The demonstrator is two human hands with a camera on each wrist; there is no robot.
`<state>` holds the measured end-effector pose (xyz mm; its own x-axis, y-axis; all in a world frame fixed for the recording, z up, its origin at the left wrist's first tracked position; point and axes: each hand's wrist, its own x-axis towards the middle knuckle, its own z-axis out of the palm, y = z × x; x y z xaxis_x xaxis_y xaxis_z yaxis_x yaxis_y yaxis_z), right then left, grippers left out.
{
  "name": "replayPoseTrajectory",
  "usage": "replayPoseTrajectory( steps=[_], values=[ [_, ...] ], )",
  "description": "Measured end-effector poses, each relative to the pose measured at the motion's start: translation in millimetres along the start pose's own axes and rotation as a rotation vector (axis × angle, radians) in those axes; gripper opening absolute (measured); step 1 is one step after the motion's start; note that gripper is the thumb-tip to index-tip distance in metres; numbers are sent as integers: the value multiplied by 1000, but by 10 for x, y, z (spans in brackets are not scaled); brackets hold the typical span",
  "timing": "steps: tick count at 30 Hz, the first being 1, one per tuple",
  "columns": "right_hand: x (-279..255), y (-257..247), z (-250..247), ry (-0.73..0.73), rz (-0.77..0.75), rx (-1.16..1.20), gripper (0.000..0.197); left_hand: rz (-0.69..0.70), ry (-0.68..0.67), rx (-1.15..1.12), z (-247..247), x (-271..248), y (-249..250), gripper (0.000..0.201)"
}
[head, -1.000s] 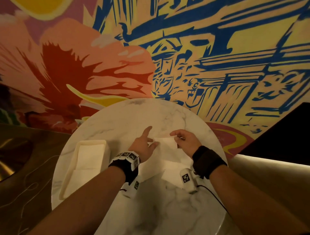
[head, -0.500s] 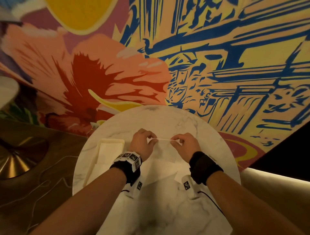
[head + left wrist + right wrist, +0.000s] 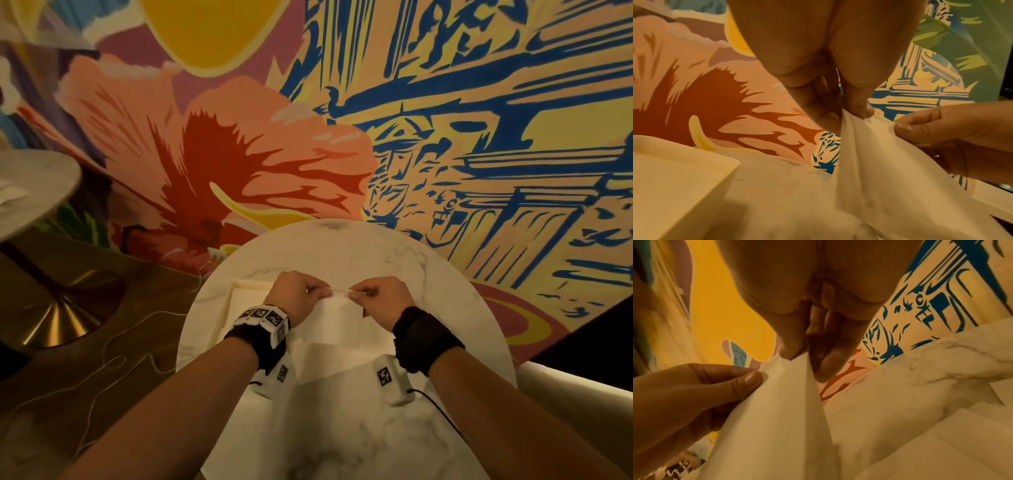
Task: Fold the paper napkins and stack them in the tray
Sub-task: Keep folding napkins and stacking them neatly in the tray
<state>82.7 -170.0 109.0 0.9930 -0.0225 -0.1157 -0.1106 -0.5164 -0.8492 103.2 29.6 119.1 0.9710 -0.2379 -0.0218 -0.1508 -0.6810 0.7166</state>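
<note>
A white paper napkin (image 3: 337,317) hangs above the round marble table (image 3: 342,250), held up by its top edge. My left hand (image 3: 301,294) pinches its left top corner and my right hand (image 3: 376,294) pinches the right one. The left wrist view shows the left hand (image 3: 846,112) with thumb and finger nipping the napkin (image 3: 890,170). The right wrist view has the right hand (image 3: 803,356) pinching the napkin (image 3: 781,418) too. A cream tray (image 3: 236,308) stands left of my hands, partly hidden by my left wrist. More napkins (image 3: 329,359) lie flat on the table below.
A painted mural wall (image 3: 445,120) rises right behind the table. Another round table (image 3: 30,185) with a brass base (image 3: 65,315) stands at the far left. A thin white cord (image 3: 113,363) trails over the wooden floor. A pale ledge (image 3: 582,380) runs along the right.
Both hands lifted the napkin off the table and now hold its top edge taut in the air. The head view swung left, so the table sits further right in the frame.
</note>
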Motion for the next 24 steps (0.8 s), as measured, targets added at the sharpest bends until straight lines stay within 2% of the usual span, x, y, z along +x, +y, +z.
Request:
replayPoseTrajectory(
  steps=[3,4,6,8,9,12,14,18,24],
  values=[
    [3,-14,7,12,27,80,8,-36,47,-65,-45,-10,-61,11],
    [18,-20,15,25,41,106,8,-58,44,-88,-55,-20,-80,15],
    [50,-34,35,45,58,150,7,-97,-20,-104,-61,-43,-120,41],
    [71,-50,58,49,69,202,6,-103,-73,-87,-55,-54,-148,58],
    [72,-58,79,34,74,248,12,-103,-70,-100,-48,-48,-165,60],
    [13,-102,202,-56,103,357,52,-122,24,-227,-41,-33,-188,59],
    [-29,-117,316,-80,104,459,63,-132,77,-285,-43,-22,-204,60],
    [-18,-136,447,-63,101,501,57,-124,47,-276,-83,-54,-234,69],
    [113,-67,470,-77,194,446,31,-160,144,-297,-277,-94,-387,68]
  ],
)
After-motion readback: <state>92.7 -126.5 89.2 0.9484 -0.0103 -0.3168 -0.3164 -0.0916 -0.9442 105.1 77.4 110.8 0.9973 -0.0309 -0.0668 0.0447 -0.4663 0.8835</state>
